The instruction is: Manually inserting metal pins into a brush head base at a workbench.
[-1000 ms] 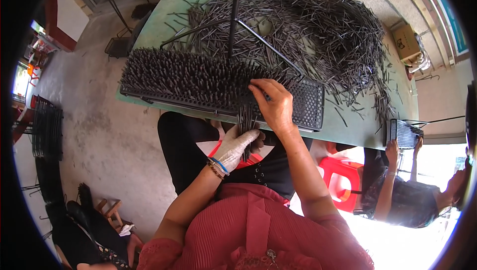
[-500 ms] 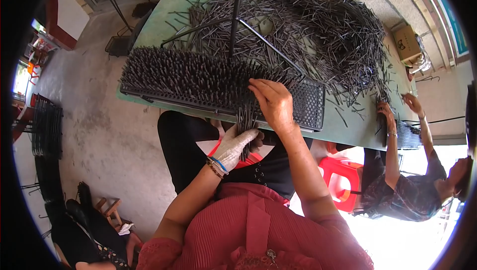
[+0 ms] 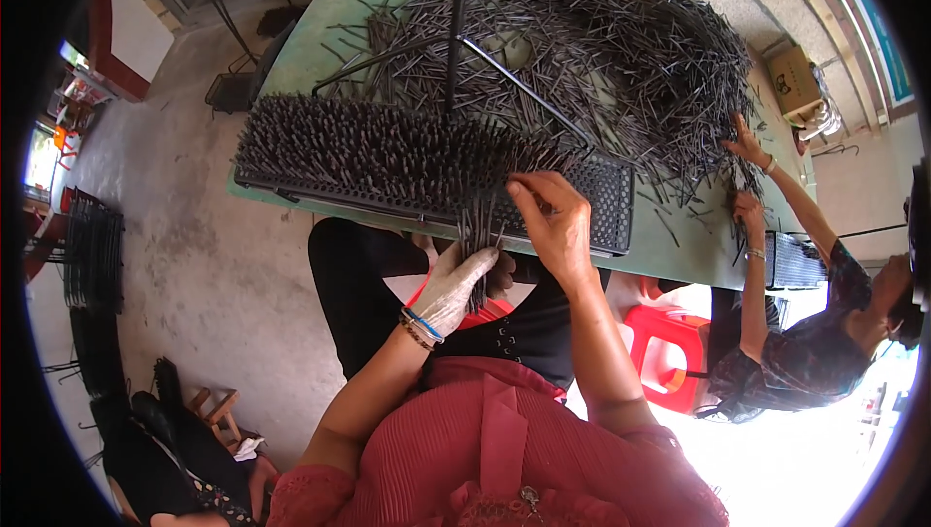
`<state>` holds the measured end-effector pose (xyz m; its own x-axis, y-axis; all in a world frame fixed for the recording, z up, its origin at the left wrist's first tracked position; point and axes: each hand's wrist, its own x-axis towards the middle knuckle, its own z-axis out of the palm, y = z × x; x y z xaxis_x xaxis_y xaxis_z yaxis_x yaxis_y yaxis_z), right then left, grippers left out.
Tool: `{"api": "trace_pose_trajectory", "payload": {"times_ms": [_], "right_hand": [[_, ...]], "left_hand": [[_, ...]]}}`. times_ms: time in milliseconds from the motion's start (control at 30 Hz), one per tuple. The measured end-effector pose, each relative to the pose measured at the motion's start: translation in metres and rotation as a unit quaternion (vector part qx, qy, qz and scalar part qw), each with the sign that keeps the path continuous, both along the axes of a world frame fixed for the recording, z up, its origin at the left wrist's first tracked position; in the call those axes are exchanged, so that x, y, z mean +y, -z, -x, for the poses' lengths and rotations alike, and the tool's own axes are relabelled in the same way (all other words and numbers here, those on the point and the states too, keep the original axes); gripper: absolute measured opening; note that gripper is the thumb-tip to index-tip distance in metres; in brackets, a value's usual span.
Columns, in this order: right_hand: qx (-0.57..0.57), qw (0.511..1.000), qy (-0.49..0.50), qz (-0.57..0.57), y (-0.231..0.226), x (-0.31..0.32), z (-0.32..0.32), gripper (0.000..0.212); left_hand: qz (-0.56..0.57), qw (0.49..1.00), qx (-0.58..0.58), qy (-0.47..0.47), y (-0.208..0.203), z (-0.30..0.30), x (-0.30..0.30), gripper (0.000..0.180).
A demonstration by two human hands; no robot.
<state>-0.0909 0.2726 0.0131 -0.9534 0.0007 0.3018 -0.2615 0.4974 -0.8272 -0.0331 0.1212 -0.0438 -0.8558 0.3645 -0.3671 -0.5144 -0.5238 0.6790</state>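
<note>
In my gloved left hand [image 3: 456, 285] is an upright bundle of thin dark sticks [image 3: 475, 226], its fingers wrapped round the lower part. My bare right hand [image 3: 558, 222] is just right of the bundle, over the front of a black perforated tray [image 3: 611, 212]. Its thumb and fingertips are drawn together; anything between them is too small to make out. Dark sticks [image 3: 339, 144] stand densely in the tray's holes over its left and middle. Toward the right end the holes are bare.
A large heap of loose sticks [image 3: 679, 62] covers the green table [image 3: 339, 18]. A black metal frame [image 3: 456, 42] rises behind the tray. At right, a co-worker's hands [image 3: 747, 144] are at the heap, near a red stool [image 3: 669, 343]. A cardboard box [image 3: 795, 81] stands beyond.
My right hand has moved slightly right and down, away from the standing sticks. My left hand keeps the bundle almost in place. The co-worker's hands have shifted, one reaching farther into the heap.
</note>
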Motion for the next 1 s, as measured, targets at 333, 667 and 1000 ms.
{"api": "trace_pose_trajectory", "payload": {"times_ms": [333, 667, 1000], "right_hand": [[-0.24, 0.954, -0.068, 0.168, 0.015, 0.022, -0.007, 0.024], [-0.122, 0.967, 0.016, 0.221, 0.012, 0.035, 0.012, 0.024], [0.084, 0.995, 0.044, 0.029, -0.002, 0.033, 0.028, 0.013]], "left_hand": [[0.029, 0.996, 0.006, 0.08, -0.01, -0.001, 0.002, 0.027], [0.048, 0.996, -0.003, 0.079, 0.002, 0.002, 0.002, 0.023], [0.068, 0.994, -0.013, 0.081, 0.003, -0.002, 0.003, 0.033]]}}
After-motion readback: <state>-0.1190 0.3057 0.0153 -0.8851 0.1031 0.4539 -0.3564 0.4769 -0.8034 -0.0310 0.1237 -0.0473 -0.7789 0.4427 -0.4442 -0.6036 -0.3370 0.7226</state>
